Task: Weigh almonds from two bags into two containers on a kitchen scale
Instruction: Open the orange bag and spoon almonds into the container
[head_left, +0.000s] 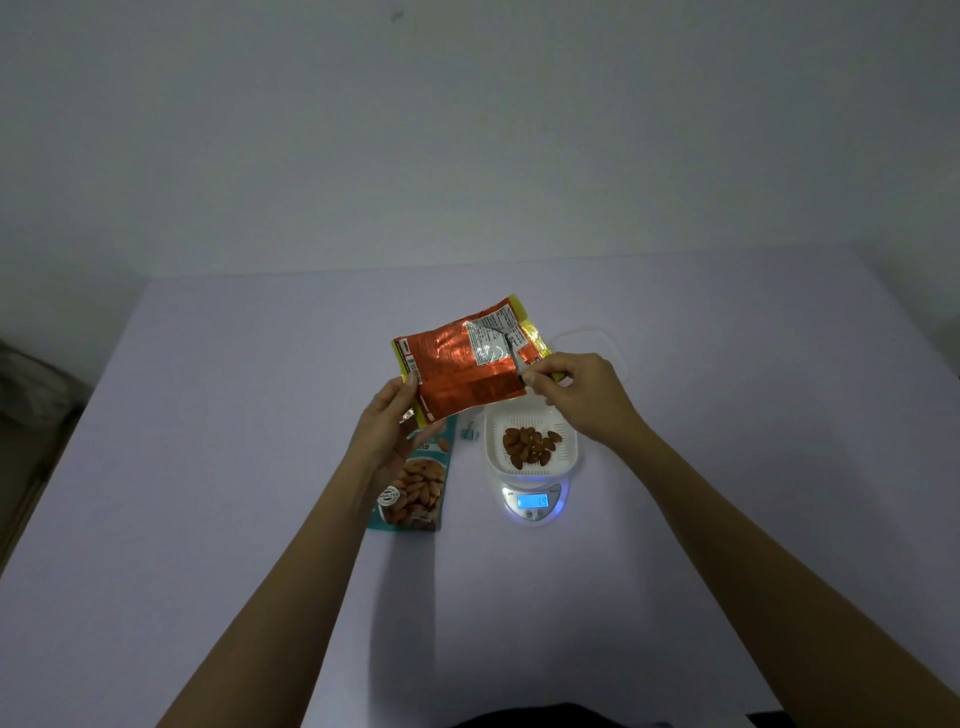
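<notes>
An orange foil almond bag (457, 364) is held above the table, tilted. My left hand (387, 431) grips its lower left corner. My right hand (576, 389) pinches the bag's right edge, just above the scale. A white container (532, 415) with several almonds (530, 444) sits on the kitchen scale (535, 501), whose blue display is lit. A teal almond bag (413, 488) lies flat on the table to the left of the scale, partly under my left wrist. A second clear container (602, 338) stands behind my right hand, mostly hidden.
A small teal clip (466, 432) lies between the teal bag and the scale. The lavender table (208, 467) ends at a plain wall behind. Dark furniture shows past the table's left edge.
</notes>
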